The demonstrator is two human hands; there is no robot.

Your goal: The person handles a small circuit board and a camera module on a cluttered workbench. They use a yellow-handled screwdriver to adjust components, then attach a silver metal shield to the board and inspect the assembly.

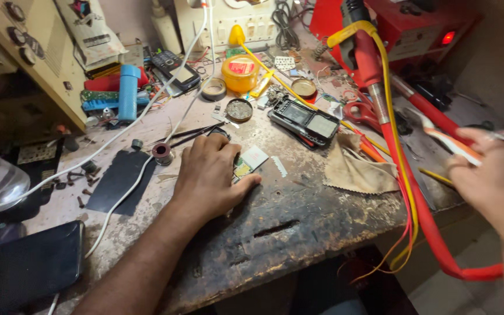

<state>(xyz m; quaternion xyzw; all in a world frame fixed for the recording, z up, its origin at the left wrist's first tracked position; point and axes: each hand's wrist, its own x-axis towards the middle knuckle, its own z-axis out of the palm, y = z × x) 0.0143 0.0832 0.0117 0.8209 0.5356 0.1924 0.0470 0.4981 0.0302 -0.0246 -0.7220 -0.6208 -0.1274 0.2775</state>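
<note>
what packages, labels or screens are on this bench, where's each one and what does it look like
Plastic packet: back left, leaning upright, whitish with dark print.
Round tin: back centre, yellow with a red label on the lid.
Keypad phone: back, left of the tin, dark with a grey screen.
Opened phone: centre right, black, two pale panels.
Dark phone: front left corner, black blank screen.
Red unit: back right, lit red lamp.

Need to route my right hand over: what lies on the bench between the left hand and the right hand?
In the head view, between the left hand and right hand lie a tan cloth and the red and yellow cables draped over the bench edge.
</note>
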